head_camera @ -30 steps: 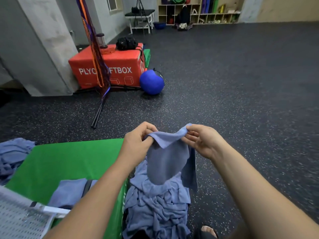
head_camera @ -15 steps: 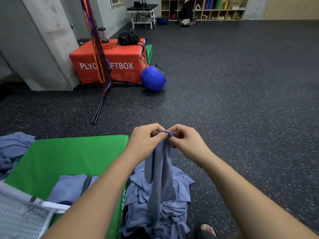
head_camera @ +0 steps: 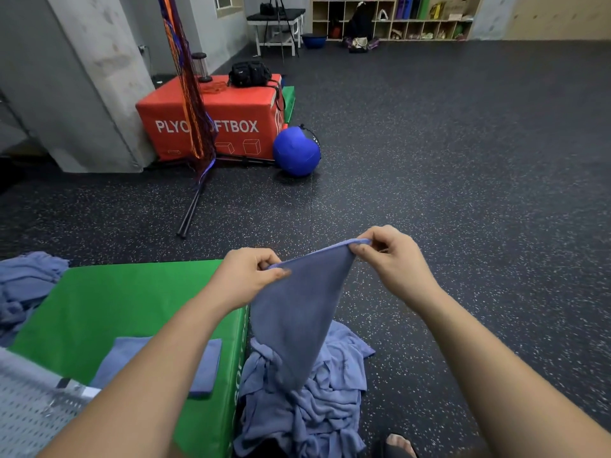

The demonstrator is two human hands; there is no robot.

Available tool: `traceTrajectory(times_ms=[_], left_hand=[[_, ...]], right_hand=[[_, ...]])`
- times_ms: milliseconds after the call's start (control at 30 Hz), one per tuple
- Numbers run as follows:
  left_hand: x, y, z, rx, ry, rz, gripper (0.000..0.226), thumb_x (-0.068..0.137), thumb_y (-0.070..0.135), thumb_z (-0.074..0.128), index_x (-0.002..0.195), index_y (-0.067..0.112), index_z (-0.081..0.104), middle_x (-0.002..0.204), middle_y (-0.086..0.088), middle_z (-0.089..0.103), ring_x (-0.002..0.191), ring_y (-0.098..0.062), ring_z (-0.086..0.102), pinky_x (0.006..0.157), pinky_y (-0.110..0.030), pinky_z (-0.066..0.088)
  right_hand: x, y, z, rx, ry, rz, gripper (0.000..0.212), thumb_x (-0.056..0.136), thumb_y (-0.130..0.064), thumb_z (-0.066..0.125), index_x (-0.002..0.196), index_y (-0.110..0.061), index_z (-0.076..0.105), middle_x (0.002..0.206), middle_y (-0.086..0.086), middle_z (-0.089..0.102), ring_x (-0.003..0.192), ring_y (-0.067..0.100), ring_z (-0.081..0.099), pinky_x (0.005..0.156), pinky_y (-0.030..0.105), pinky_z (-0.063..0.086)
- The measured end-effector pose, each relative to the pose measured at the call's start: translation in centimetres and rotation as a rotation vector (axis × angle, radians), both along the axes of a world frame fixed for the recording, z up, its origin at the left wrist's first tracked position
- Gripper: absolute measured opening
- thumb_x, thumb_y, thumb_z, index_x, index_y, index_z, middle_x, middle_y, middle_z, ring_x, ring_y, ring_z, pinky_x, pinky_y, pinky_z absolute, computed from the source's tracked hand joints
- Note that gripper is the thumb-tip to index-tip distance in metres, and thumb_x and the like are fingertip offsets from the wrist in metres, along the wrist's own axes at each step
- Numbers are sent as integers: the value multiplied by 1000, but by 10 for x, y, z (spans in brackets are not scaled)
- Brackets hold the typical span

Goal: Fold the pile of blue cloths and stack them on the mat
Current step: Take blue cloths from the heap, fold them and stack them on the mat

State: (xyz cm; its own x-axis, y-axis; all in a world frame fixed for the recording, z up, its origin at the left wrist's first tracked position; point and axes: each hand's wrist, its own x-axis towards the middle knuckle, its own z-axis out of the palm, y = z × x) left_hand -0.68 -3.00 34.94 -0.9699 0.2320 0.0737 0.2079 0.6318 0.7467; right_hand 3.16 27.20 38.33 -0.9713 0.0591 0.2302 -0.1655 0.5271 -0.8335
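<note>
the left hand [head_camera: 244, 276] and right hand [head_camera: 393, 259] are each pinching a top corner of a blue cloth [head_camera: 294, 319]. it is hanging above the pile [head_camera: 307, 404] beside the green mat [head_camera: 109, 302].

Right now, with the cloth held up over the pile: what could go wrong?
1. The left hand and right hand pinch only the top edge of the held cloth; a slip would likely drop it back onto the pile.
2. Its tip hangs at the pile and may snag another cloth.
3. The folded cloth lies near the right edge of the green mat, so a growing stack might slide off.
</note>
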Motion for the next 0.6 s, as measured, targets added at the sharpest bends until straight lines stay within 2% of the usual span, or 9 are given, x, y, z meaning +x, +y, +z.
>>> traceTrajectory(times_ms=[67,167,300,400,533,600], left_hand=[[-4,-8,-2,-32,-16,25,19,87,35,88,77,24,77,59,16,56,58,-2,43,59,-29,35],[-9,-21,-3,-66,-40,58,21,86,35,88,76,22,76,57,16,55,56,-1,41,56,-28,34],[-13,-31,-6,-52,-78,96,18,89,33,86,78,22,77,59,16,59,56,-1,45,59,-27,36],[-15,-33,-5,48,-109,122,11,92,31,84,86,23,80,72,9,72,67,-5,56,70,-29,43],[-12,-20,5,344,-137,200,13,96,23,79,96,10,79,75,9,73,67,0,61,65,-15,45],[-11,-10,10,440,-138,249,18,97,26,78,95,9,78,76,8,71,70,-4,59,67,-22,44]], right_hand=[[-2,13,-1,10,12,-3,11,95,-30,78,84,-31,75,95,-5,65,80,10,62,76,30,50],[-5,32,-8,8,-23,-9,12,96,-30,78,84,-29,75,87,-10,68,76,10,62,73,33,48],[-5,53,-15,-87,-97,-44,21,99,-30,75,83,-19,70,66,-7,54,57,9,40,59,31,32],[-6,60,-16,-149,-91,-86,26,99,-30,75,83,-11,67,68,-4,48,60,11,37,60,32,28],[-8,59,-12,-230,-61,-171,34,96,-35,77,82,-7,64,72,0,51,68,14,42,66,35,32],[-8,53,-8,-304,-38,-200,36,95,-35,78,83,-4,63,72,2,49,69,15,43,67,34,34]])
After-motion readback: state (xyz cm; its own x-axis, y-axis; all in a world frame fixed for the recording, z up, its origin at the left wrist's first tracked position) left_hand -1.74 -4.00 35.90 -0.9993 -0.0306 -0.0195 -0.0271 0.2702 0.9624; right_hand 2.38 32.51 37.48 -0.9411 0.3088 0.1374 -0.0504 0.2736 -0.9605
